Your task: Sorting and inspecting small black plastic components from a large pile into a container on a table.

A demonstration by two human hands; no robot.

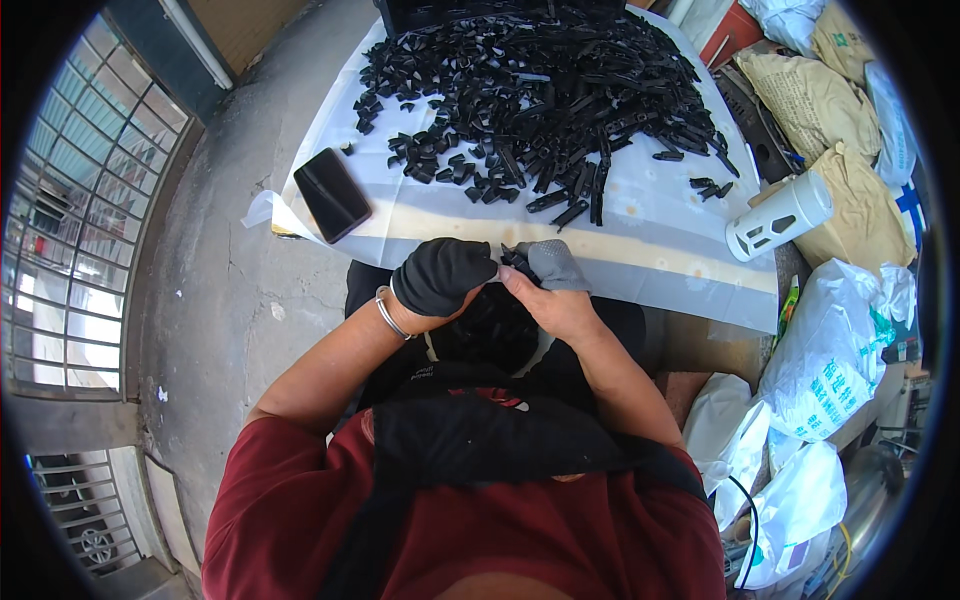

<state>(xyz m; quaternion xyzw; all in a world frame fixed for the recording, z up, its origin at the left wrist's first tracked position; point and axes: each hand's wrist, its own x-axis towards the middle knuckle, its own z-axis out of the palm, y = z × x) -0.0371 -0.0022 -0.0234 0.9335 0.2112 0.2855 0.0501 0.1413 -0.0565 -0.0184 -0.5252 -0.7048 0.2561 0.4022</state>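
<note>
My left hand (445,275), in a black glove with the thumb side bare, is closed at the table's near edge. Beside it my right hand (552,283), in a grey glove with a bare thumb, is closed round a small black plastic part (513,262). The fingertips of both hands meet at this part, so I cannot see its full shape. Across the table lies a big heap of black plastic parts (560,100), short curved ones on the left and longer narrow ones on the right. Below my hands, between my knees, is a dark pile (487,325), partly hidden.
A phone (332,195) lies at the table's left edge. On the right edge a white cylinder with cut-outs (780,216) rests on its side. White sheeting (680,285) covers the table. Sacks (825,350) crowd the right side; a barred window (90,200) is at left.
</note>
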